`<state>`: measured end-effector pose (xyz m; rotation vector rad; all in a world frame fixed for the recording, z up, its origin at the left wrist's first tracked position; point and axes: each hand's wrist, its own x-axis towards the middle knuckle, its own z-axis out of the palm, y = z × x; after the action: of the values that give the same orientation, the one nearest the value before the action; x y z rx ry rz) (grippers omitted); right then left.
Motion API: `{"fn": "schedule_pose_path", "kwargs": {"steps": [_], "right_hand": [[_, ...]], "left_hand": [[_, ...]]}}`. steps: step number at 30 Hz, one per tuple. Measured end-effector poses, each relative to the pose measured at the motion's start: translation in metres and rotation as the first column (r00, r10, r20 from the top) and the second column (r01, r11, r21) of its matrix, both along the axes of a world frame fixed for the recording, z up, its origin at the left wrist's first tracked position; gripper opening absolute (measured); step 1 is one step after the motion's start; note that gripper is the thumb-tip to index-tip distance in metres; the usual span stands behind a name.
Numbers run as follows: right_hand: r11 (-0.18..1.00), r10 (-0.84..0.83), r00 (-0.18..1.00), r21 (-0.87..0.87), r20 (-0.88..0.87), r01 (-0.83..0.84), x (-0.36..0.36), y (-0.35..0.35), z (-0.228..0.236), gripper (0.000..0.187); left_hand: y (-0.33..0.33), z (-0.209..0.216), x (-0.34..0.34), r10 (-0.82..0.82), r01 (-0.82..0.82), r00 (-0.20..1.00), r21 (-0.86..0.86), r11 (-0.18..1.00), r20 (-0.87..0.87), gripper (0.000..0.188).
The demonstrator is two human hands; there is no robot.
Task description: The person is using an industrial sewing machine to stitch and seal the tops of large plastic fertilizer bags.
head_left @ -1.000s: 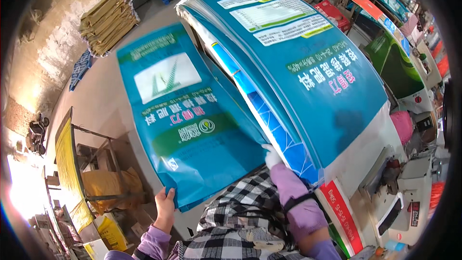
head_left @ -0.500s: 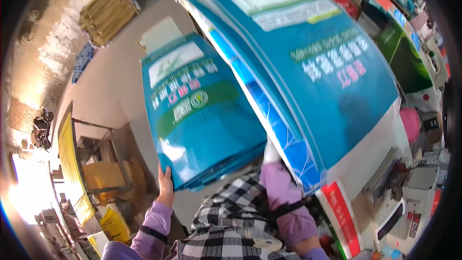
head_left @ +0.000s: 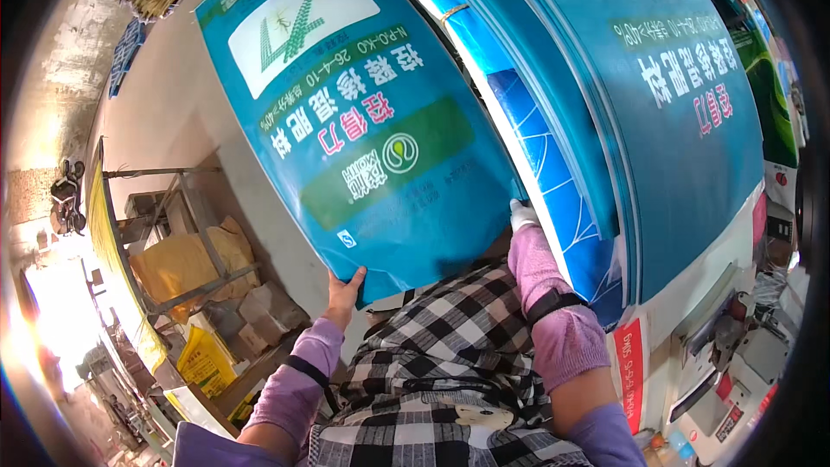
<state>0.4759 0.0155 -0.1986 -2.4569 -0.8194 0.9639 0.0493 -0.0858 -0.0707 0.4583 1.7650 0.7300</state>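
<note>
"Where was the teal bag (head_left: 363, 134)?"
"Ahead of the left hand (head_left: 345, 288) and right hand (head_left: 523, 215), its length slanting forward-left."
"Were they holding it?"
"Both gripped it: left at its near-left corner, right at its near-right, beside stacked bags (head_left: 679, 182)."

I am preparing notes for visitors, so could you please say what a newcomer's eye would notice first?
Probably the teal bag in the middle, its near corners in the left hand and right hand. Next, perhaps, the teal stack on the right, bright blue along its left side. The white glare at far left also stands out.
</note>
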Motion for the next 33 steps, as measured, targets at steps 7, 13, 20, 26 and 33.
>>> {"fn": "schedule_pose_path", "kwargs": {"steps": [7, 13, 20, 26, 33], "right_hand": [[0.84, -0.499, 0.564, -0.206, -0.658, 0.502, -0.087, 0.038, 0.129, 0.047], [0.727, -0.444, 0.393, -0.068, -0.805, 0.683, -0.091, 0.016, 0.156, 0.048], [0.693, -0.351, 0.287, -0.041, -0.891, 0.719, -0.112, 0.01, 0.158, 0.049], [0.745, -0.314, 0.395, 0.034, -0.863, 0.667, -0.102, 0.003, 0.165, 0.061], [0.69, -0.314, 0.346, 0.038, -0.884, 0.722, -0.081, 0.002, 0.092, 0.063]], "left_hand": [[-0.039, 0.072, -0.096, 0.291, -0.314, 0.838, -0.028, 0.949, 0.462, 0.07], [-0.042, 0.049, -0.15, 0.289, -0.396, 0.773, 0.073, 0.916, 0.564, 0.07], [-0.122, -0.033, -0.129, -0.445, 0.423, 0.895, 0.379, 0.823, -0.034, 0.038], [-0.049, 0.003, -0.024, -0.904, 0.886, 0.407, 0.298, 0.356, -0.133, 0.055], [-0.045, -0.012, -0.025, -0.859, 0.979, 0.202, 0.085, 0.183, -0.47, 0.07]]}}
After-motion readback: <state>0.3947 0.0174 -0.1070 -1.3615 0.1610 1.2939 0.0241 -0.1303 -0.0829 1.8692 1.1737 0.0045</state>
